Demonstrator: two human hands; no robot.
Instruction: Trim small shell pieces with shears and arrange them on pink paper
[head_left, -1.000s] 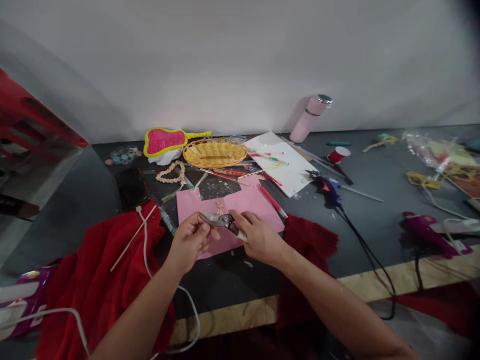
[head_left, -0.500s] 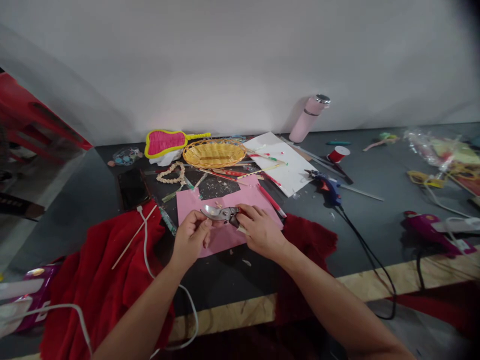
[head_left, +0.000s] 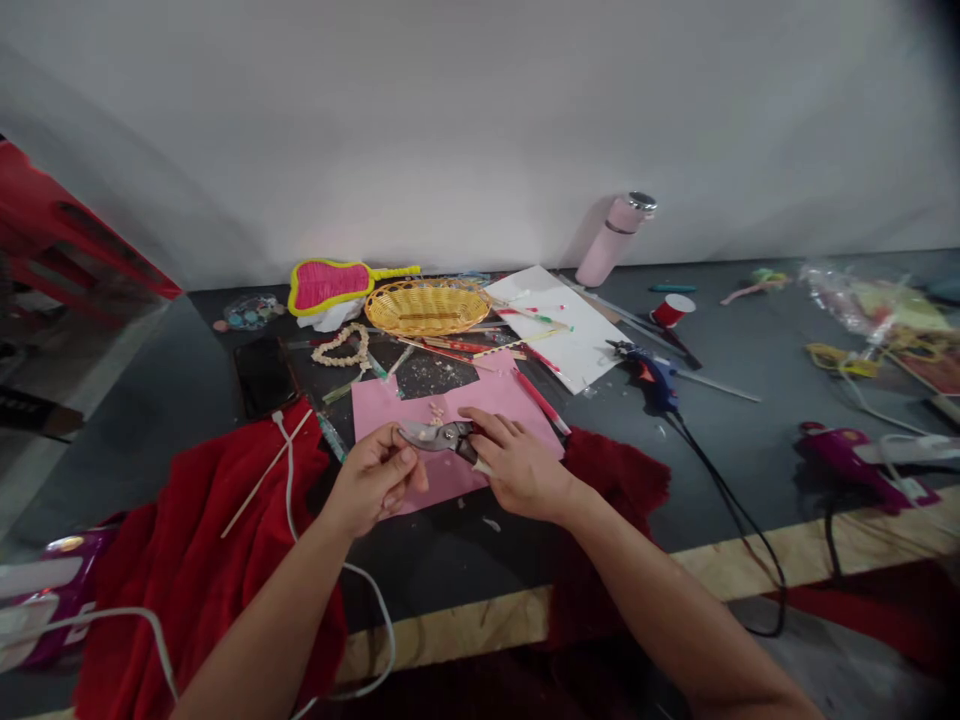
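Observation:
My right hand (head_left: 521, 462) is wrapped round the handles of a pair of pruning shears (head_left: 442, 436), whose blades point left over a sheet of pink paper (head_left: 465, 475). Close to the blade tips, my left hand (head_left: 375, 472) is closed in a pinch; whatever is between its fingers is too small to make out. Several small pale cut pieces (head_left: 437, 411) lie on the pink paper just beyond the shears. A heart shape made of small pale pieces (head_left: 343, 346) rests on the table behind my left hand.
Behind the paper stand a wicker basket (head_left: 427, 306) and a pink bottle (head_left: 616, 238). A blue glue gun (head_left: 651, 376) with a black cord lies to the right, near red thread (head_left: 673, 309). A phone (head_left: 265, 376) and red cloth (head_left: 202, 520) are at left.
My left hand has shifted slightly left and down, its lower fingers now nearer the paper. The shears stay in my right hand at nearly the same place.

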